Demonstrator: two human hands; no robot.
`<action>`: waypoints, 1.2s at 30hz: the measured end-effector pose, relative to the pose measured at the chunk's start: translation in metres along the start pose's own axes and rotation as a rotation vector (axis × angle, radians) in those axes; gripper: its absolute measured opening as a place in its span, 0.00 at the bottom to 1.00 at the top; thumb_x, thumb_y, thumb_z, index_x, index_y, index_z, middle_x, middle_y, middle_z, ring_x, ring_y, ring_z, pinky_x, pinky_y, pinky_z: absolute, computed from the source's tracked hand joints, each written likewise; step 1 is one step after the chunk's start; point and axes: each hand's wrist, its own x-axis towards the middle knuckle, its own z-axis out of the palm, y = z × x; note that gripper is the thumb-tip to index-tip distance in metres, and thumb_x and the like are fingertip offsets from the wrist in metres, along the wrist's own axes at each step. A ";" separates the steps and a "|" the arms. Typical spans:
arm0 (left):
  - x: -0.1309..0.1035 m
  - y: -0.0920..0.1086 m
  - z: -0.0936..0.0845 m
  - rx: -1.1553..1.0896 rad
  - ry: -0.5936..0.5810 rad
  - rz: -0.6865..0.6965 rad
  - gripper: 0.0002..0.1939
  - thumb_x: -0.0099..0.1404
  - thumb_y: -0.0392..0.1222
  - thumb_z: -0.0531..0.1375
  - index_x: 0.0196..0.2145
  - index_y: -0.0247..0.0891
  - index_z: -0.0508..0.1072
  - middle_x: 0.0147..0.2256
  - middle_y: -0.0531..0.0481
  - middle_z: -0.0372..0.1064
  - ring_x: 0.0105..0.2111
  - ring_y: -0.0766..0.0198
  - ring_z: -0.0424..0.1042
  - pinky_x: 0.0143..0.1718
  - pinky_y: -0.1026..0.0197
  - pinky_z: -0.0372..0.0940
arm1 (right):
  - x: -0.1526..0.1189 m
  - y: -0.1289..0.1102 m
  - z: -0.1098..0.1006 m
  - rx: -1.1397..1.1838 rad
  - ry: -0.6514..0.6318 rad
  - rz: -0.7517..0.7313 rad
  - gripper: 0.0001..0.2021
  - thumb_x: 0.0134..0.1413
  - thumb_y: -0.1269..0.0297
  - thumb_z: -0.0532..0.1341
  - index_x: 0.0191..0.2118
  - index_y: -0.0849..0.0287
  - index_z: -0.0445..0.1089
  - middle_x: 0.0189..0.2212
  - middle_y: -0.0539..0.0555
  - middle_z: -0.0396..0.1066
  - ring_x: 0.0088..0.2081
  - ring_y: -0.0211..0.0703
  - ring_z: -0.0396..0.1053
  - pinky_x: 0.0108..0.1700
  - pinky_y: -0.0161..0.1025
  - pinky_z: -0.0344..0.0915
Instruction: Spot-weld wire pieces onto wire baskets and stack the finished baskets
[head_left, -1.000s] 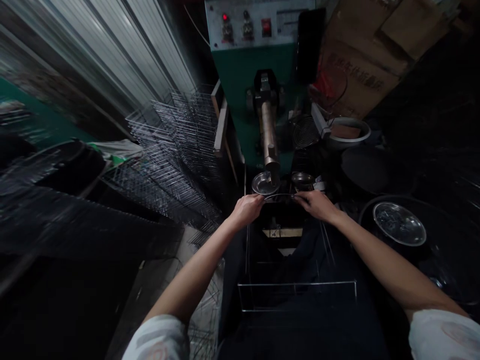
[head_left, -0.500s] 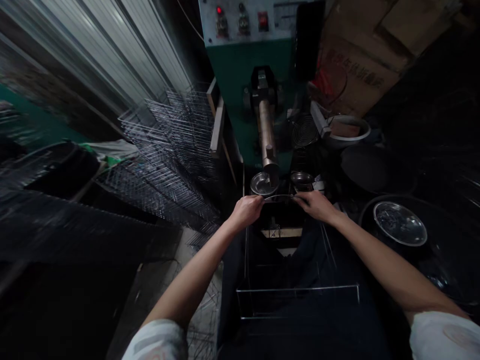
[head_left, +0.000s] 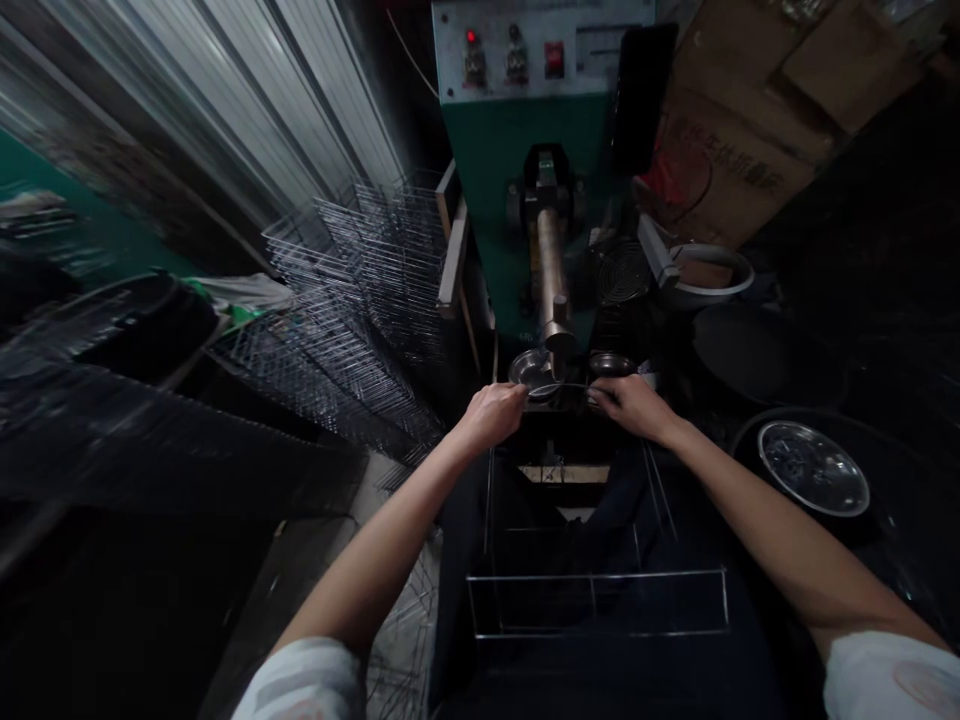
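Note:
A thin wire frame hangs down over my lap, and its curved top wire runs between my two hands. My left hand is closed on the left end of that curve. On the right end, my right hand pinches the wire with bent fingers. Just beyond the curved wire is the tip of the machine's metal arm; whether they touch cannot be made out. Small metal dishes sit behind the hands, one at the left and one at the right.
The green machine stands ahead with a switch panel. Stacked wire racks lean at the left. To the right are a round clear-topped container, a dark round lid, a pale bucket and cardboard boxes.
The view has shifted, so the machine appears further right and lower. The curved wire is now nearer the tip of the metal arm. Both hands keep their hold.

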 end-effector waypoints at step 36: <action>0.009 -0.006 0.002 -0.052 0.034 0.006 0.14 0.71 0.36 0.51 0.34 0.37 0.76 0.34 0.42 0.76 0.34 0.57 0.74 0.34 0.60 0.60 | 0.010 0.001 -0.003 0.003 -0.018 0.013 0.14 0.71 0.58 0.57 0.43 0.54 0.80 0.36 0.55 0.79 0.39 0.49 0.75 0.42 0.39 0.64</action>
